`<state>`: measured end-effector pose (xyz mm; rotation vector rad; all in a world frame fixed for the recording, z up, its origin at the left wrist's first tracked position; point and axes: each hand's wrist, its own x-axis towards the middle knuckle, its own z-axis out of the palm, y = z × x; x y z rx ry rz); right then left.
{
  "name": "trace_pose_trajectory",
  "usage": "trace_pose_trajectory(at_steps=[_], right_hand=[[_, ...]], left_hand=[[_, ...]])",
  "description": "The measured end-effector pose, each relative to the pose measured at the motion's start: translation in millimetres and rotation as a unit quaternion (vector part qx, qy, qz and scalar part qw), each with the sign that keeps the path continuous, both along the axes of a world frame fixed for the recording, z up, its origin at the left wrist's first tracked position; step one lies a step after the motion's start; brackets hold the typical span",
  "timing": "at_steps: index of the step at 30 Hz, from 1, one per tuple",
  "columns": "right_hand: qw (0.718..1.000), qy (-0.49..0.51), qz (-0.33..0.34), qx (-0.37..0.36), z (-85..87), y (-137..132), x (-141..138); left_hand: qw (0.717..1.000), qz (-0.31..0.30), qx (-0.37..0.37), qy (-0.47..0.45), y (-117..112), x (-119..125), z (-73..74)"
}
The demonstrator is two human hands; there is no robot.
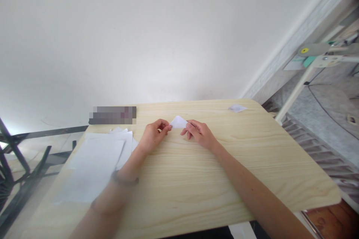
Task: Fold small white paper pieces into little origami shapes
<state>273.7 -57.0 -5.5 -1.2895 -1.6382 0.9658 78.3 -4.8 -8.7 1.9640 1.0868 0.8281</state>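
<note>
Between my hands is a small folded piece of white paper [178,122], roughly a triangle with its point toward the wall. My left hand [155,134] pinches its left corner between thumb and fingertips. At the right corner, my right hand [198,133] grips the paper with thumb and index finger, the other fingers curled below. The paper is over the middle of the table; whether it touches the wood I cannot tell.
A pale wooden table [179,186] stands against a white wall [168,37]. Loose white sheets [95,164] lie at its left, near a pixelated dark object [112,115]. Another folded paper [237,108] lies at the back right. A white metal frame [300,86] stands beyond the right edge.
</note>
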Motion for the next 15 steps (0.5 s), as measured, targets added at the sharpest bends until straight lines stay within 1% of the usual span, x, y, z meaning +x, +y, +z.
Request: trace_pose_trajectory(at_steps=[4, 10, 15], right_hand=[[1.000, -0.016, -0.018, 0.015, -3.1, 2.2, 0.7], [0.998, -0.045, -0.037, 0.036, -6.0, 4.1, 1.5], [0.997, -0.054, -0.046, 0.036, -4.0, 3.5, 3.7]], left_hand=[[1.000, -0.010, -0.028, -0.009, -0.3, -0.4, -1.0], [0.999, -0.019, -0.015, 0.024, -1.5, 2.1, 1.1], [0.999, -0.038, -0.036, 0.001, -3.5, 3.1, 4.0]])
